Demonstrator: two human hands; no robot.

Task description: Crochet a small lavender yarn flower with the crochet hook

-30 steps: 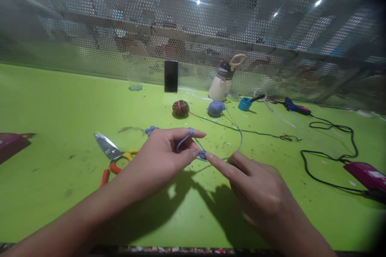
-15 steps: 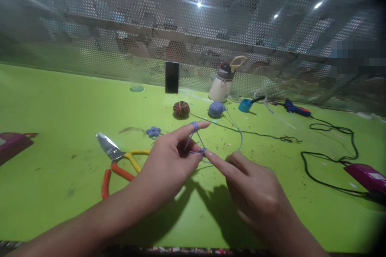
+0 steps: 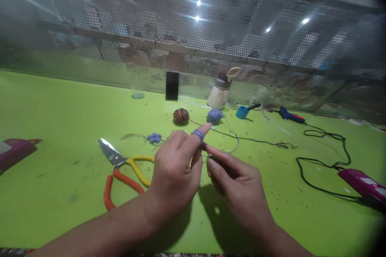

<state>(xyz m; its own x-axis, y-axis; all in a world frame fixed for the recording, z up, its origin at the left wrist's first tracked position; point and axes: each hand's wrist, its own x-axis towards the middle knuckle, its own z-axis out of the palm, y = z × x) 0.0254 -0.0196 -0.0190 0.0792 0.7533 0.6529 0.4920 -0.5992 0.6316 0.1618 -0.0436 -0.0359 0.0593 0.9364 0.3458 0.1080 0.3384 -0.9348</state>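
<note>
My left hand (image 3: 177,164) is closed, its back turned up, with blue-violet yarn (image 3: 197,133) wound round its raised index finger. A small dark bit of yarn work sits at the fingertips, mostly hidden. My right hand (image 3: 238,184) pinches what looks like a thin crochet hook (image 3: 210,156) against that work; most of the shaft is covered by fingers. From the hands a strand loops right and back to a blue-violet yarn ball (image 3: 215,116). Left of my left hand lies a small blue crocheted flower (image 3: 154,138).
Scissors (image 3: 113,154) with orange and yellow handles lie beside my left forearm. Behind are a multicoloured yarn ball (image 3: 181,117), a phone (image 3: 172,85), a bottle (image 3: 219,94) and a blue roll (image 3: 242,112). A corded magenta box (image 3: 363,184) lies right, another magenta object (image 3: 18,152) left.
My left hand has rolled over so its back faces up, hiding the stretched yarn. My right thumb and index finger now pinch together near the work. The view has tilted slightly up.
</note>
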